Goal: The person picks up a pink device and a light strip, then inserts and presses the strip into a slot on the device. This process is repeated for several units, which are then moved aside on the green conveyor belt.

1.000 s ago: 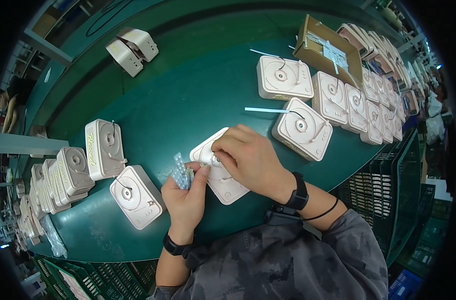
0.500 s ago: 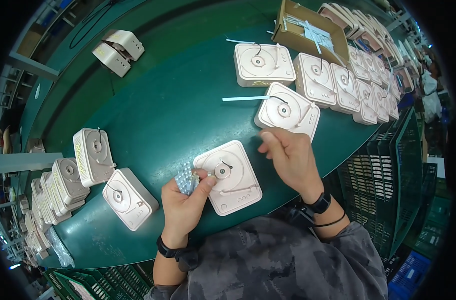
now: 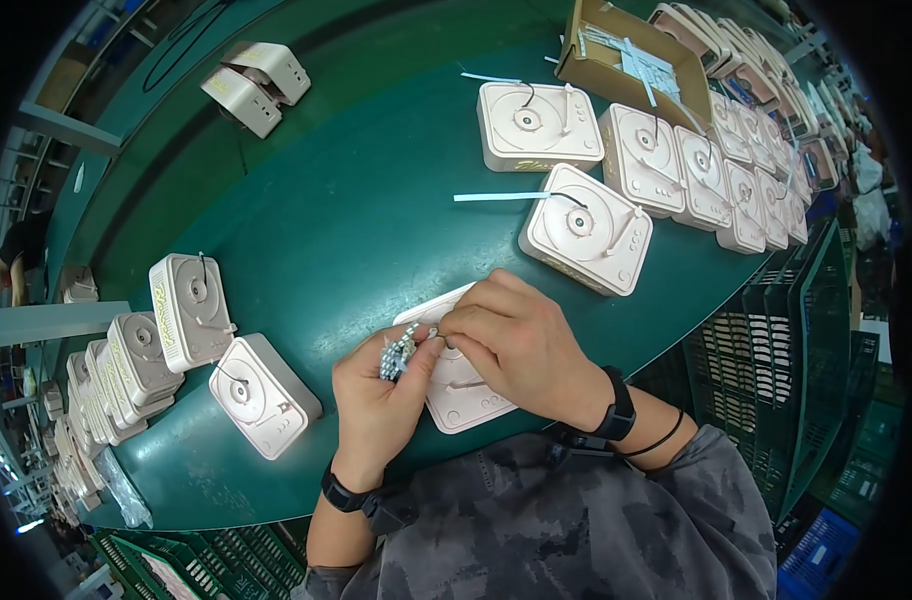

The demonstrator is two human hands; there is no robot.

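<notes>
A cream square box shaped like a small record player (image 3: 463,400) lies flat on the green table (image 3: 356,210) just in front of me. My left hand (image 3: 376,405) holds a small bluish strip of tiny parts (image 3: 396,352) between thumb and fingers at the box's left edge. My right hand (image 3: 521,345) rests over the box top, fingertips pinched next to the strip. Whether it holds a tiny part is hidden. Both wrists wear black bands.
More cream boxes stand in a row at the left (image 3: 176,320) and in a long row at the right (image 3: 666,160). One (image 3: 588,228) lies near my right hand. An open cardboard box (image 3: 626,60) sits at the back, two boxes (image 3: 251,85) at the far left. Green crates (image 3: 766,370) flank the table.
My right hand has come back left from the neighbouring box onto the box before me, meeting my left hand at the strip. The view has shifted slightly.
</notes>
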